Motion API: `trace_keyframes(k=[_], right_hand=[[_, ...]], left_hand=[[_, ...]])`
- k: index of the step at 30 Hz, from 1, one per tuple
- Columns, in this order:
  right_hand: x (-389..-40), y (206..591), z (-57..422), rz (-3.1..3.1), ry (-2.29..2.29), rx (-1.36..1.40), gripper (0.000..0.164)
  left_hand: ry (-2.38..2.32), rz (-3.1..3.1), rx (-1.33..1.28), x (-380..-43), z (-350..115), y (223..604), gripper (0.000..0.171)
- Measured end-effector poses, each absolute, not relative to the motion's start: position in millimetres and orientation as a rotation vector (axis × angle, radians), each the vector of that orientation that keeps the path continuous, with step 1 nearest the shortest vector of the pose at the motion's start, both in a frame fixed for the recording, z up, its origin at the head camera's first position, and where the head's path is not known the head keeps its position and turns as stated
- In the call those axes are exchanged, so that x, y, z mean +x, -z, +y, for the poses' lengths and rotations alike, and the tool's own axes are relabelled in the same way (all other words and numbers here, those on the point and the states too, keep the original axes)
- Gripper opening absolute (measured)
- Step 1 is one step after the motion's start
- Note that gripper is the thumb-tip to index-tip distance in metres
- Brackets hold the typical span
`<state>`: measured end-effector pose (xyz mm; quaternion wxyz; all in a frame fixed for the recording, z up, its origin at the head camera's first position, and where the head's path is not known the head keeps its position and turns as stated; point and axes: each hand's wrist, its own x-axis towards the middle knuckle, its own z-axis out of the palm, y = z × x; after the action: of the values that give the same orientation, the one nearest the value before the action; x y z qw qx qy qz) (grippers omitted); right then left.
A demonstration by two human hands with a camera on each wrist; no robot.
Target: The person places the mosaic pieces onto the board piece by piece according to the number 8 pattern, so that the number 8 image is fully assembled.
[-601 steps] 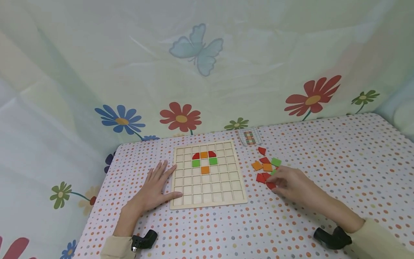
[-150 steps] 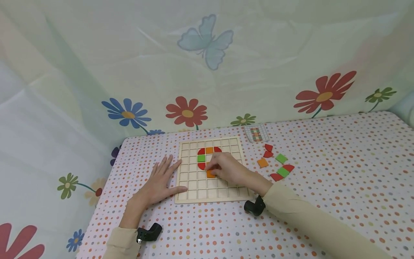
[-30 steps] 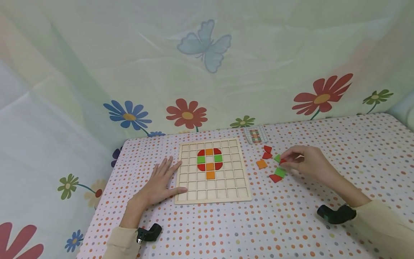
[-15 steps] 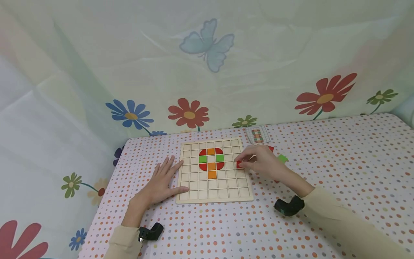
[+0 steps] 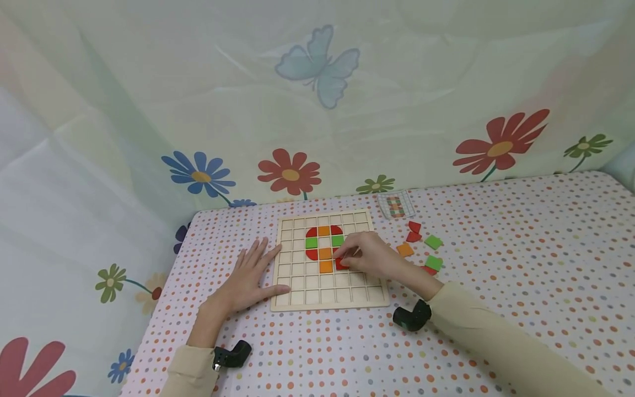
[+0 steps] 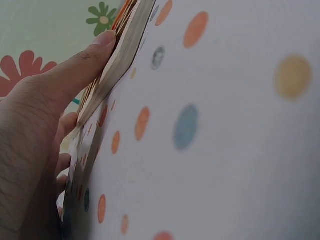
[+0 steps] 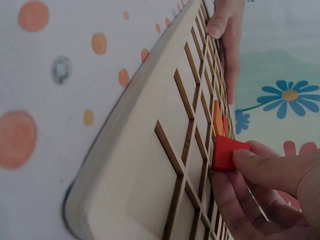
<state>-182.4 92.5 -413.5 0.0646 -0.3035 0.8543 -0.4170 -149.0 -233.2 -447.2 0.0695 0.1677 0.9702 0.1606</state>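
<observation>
My left hand [image 5: 243, 289] lies flat with fingers spread along the left side of the wooden grid board [image 5: 305, 300], its thumb resting on the rim. Over the board's middle, my right hand [image 5: 369, 255] pinches a red tile [image 7: 227, 152] between thumb and fingers. That tile is close over a cell just right of the lower orange square [image 5: 325, 267]. Other orange squares, green squares [image 5: 311, 242] and red quarter-round tiles [image 5: 311, 255] sit in the cells, forming a ring around a bare cell. The right fingers partly cover the ring's lower right red tile.
Right of the board lie loose tiles: red quarter-rounds [image 5: 414, 236], an orange square [image 5: 404, 250] and green squares [image 5: 434, 242]. A small pattern card [image 5: 395, 205] lies behind them near the flowered backdrop [image 5: 317, 127]. Dotted cloth [image 5: 307, 353] covers the table.
My right hand has carried a red tile left from the loose pieces to the board. Since the oldest frame, lower red tiles and another orange square have joined the board's pattern; my left hand stays put.
</observation>
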Motion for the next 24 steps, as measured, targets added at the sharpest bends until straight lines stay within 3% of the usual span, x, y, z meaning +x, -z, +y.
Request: trace_keyframes(k=[24], right_hand=[[-172, 409, 72, 2.703, 1.079, -0.754, 0.019]], left_hand=[[-0.486, 2.921, 0.524, -149, -233, 447, 0.101]])
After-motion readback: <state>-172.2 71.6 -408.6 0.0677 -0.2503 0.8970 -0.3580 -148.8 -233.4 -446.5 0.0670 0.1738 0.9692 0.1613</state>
